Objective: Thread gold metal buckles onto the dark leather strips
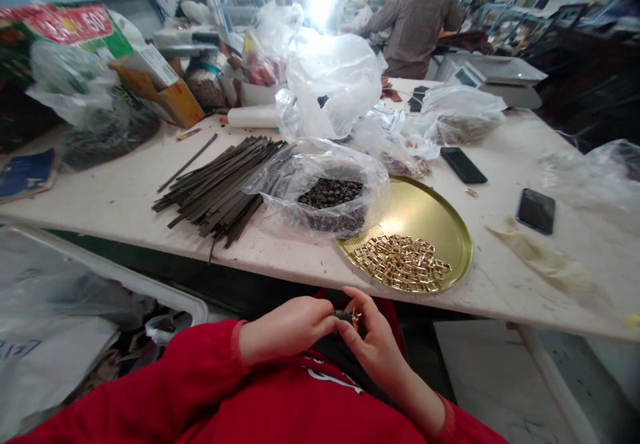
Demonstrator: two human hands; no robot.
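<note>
My left hand (290,327) and my right hand (373,341) meet in my lap, below the table's front edge. Both are closed in a pinch on a small dark strip (345,314) with a shiny metal piece at its end. On the table right above them lies a round gold tray (440,214) holding a heap of small gold buckles (404,263). Left of the tray stands an open clear bag of small dark pieces (330,194). Further left lies a pile of long dark strips (223,184).
Two black phones (463,165) (536,210) lie on the table's right side. Clear plastic bags (335,81), a cardboard box (165,87) and a scale (500,77) crowd the back. A person (417,21) stands beyond the far edge. A white bin (125,284) sits at my left.
</note>
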